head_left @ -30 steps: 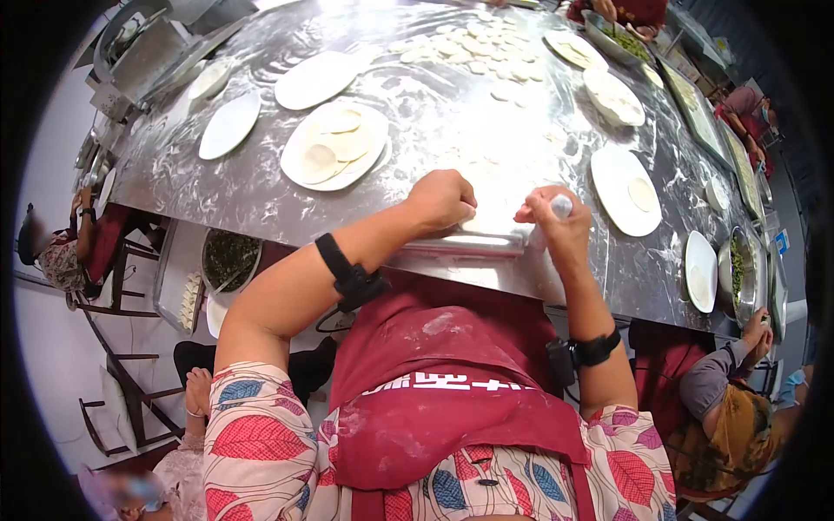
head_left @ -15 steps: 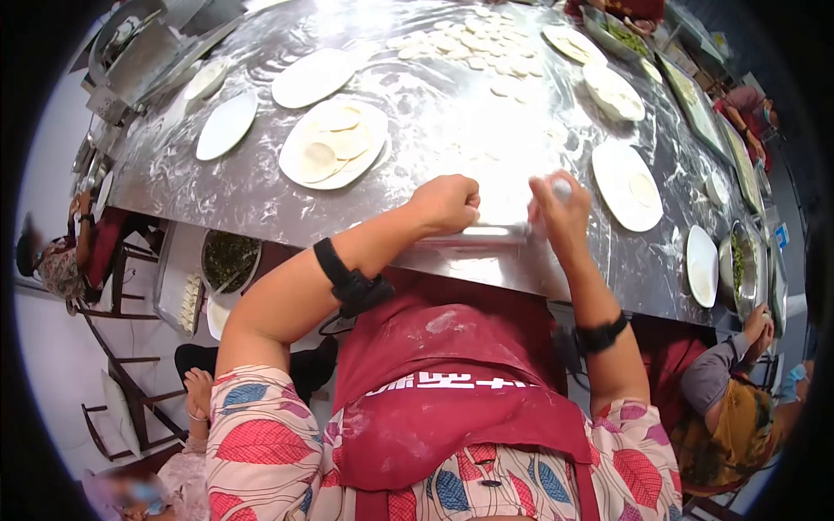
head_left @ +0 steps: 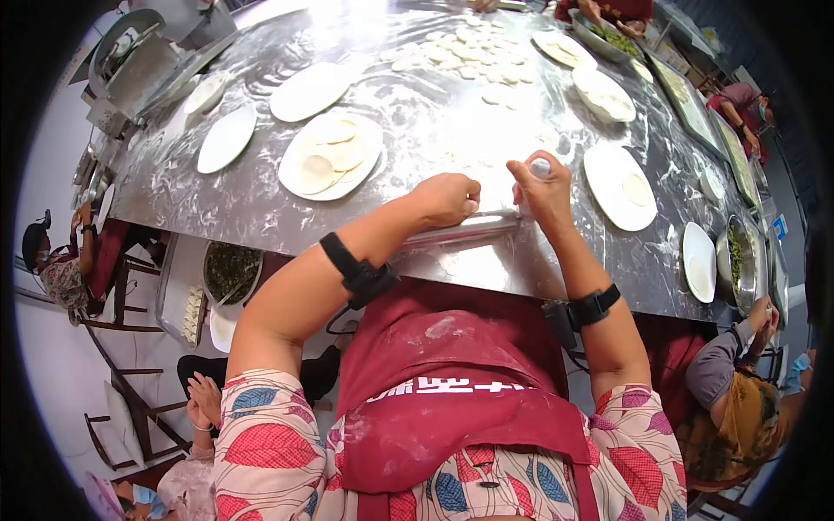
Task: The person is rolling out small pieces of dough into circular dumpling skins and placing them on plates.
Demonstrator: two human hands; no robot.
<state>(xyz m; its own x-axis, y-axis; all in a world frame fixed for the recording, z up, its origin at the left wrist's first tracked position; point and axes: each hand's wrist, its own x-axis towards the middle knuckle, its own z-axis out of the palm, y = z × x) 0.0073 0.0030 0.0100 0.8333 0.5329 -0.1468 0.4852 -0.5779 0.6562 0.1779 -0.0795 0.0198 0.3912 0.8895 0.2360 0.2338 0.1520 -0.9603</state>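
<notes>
My left hand (head_left: 447, 198) is a closed fist low over the floured metal table (head_left: 287, 208); whatever it may hold is hidden. My right hand (head_left: 543, 193) is wrapped round a pale, round-ended object (head_left: 540, 168), whose end shows between thumb and fingers. A shiny metal strip (head_left: 465, 231) lies just below both hands. To the left, a white plate (head_left: 291, 178) carries several flat, round dough wrappers (head_left: 318, 174). Right of my right hand, another white plate (head_left: 604, 195) holds a round wrapper (head_left: 636, 188).
Many dough pieces (head_left: 469, 52) lie farther back. White plates (head_left: 228, 139) stand left, and a bowl of greens (head_left: 738, 260) stands right. Below the table's left edge is a bowl of dark filling (head_left: 233, 273). Other people sit at both sides; a co-worker's hands (head_left: 591, 13) are at the far right.
My right hand has moved slightly left and up, closer to my left hand. The metal strip now looks tilted, and the view has shifted a little.
</notes>
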